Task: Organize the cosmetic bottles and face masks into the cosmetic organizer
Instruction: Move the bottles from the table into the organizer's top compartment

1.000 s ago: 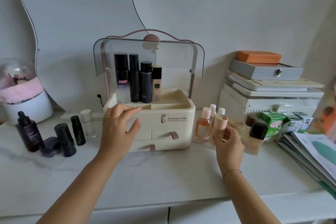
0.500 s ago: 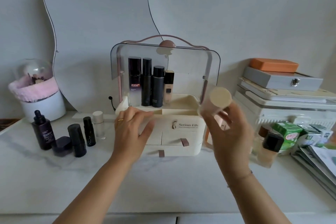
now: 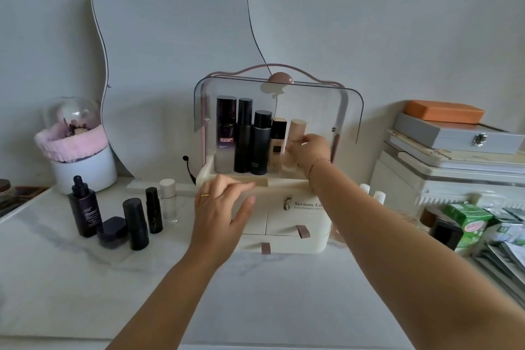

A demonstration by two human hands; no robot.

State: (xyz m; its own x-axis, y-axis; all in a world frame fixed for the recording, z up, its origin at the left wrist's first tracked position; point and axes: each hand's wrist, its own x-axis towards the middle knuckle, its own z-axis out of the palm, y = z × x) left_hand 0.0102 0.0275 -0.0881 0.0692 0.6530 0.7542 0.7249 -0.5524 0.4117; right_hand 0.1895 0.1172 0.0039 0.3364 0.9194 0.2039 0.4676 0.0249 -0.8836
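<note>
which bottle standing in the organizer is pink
The pale pink bottle at the right end of the row in the top tray of the organizer, beside the beige foundation bottle; the other three are dark.

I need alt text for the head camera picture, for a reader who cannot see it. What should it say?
A person's right hand holds a pale pink bottle in the top tray of a cream cosmetic organizer, beside four bottles standing there, while the left hand rests on the organizer's front. Dark bottles stand on the white table to its left.
</note>
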